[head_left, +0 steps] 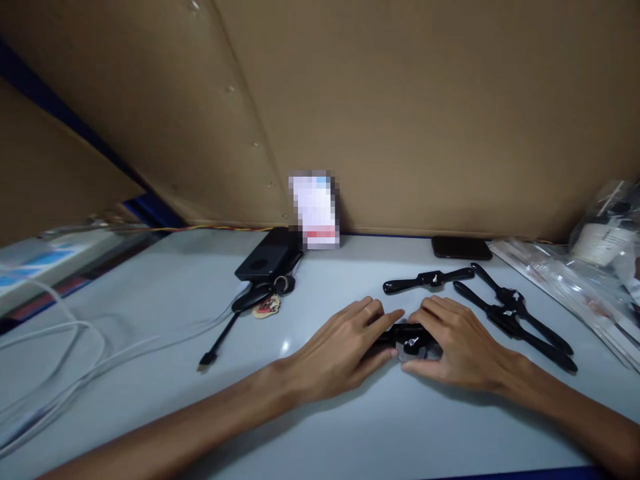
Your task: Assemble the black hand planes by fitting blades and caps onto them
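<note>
Between my hands, just above the table or resting on it, is a black spokeshave [413, 342] with a silvery blade and a small bright screw at its middle. The fingers of my left hand [347, 343] wrap its left handle, with the index finger stretched along the top and the thumb near the blade. Around the right handle my right hand [460, 343] is closed, its thumb by the blade's lower edge. Both handles are mostly hidden by my fingers. Behind lies another black spokeshave [430, 280]; two more, one spokeshave [515, 323] partly over another spokeshave [537, 317], lie to the right.
A blurred lit screen [317, 210] leans against the cardboard wall [400, 120]. Left of it lie a black box [267, 257], a key ring and a short black cable [220, 343]. White cables [95, 360] run at left. A dark phone [461, 248] and plastic packets [565, 287] lie right.
</note>
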Demonstrator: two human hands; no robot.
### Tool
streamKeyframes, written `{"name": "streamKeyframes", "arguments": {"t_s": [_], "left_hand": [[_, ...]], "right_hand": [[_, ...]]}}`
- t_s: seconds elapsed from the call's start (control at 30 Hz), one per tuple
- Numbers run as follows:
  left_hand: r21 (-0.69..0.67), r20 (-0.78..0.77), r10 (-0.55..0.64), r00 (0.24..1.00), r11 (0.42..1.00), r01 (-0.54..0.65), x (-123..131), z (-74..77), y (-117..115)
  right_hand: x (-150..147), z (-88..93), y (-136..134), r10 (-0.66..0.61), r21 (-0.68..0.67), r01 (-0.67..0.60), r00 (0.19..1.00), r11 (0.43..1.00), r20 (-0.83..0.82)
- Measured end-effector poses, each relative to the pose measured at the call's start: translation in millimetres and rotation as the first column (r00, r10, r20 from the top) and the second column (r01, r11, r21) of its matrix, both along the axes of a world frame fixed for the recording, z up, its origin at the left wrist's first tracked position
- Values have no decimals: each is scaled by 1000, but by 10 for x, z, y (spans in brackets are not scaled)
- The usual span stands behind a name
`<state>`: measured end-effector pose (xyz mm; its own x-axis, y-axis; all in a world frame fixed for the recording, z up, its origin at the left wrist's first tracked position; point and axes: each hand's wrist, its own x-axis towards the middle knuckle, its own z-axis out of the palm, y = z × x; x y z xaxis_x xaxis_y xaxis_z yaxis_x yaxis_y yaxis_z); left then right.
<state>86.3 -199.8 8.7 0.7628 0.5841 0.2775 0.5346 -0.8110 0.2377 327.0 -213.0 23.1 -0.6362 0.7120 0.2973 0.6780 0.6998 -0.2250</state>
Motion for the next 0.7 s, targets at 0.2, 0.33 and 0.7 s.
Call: {"name": "streamKeyframes", "arguments": {"t_s": [0.2, 0.33, 0.7], "left_hand": [[-52, -72, -61, 996, 997, 57, -76, 8, -7], [-53, -28, -66, 997, 997, 64, -94, -10, -8], [-116, 31, -65, 997, 991, 69, -140, 0, 4]], "right_hand": [[-74, -71, -92, 2, -50, -9, 993, 999, -119], [-6, -45, -90, 30, -99, -55, 971, 994, -238], [203, 8, 7, 122, -204, -151, 981, 967, -149]]}}
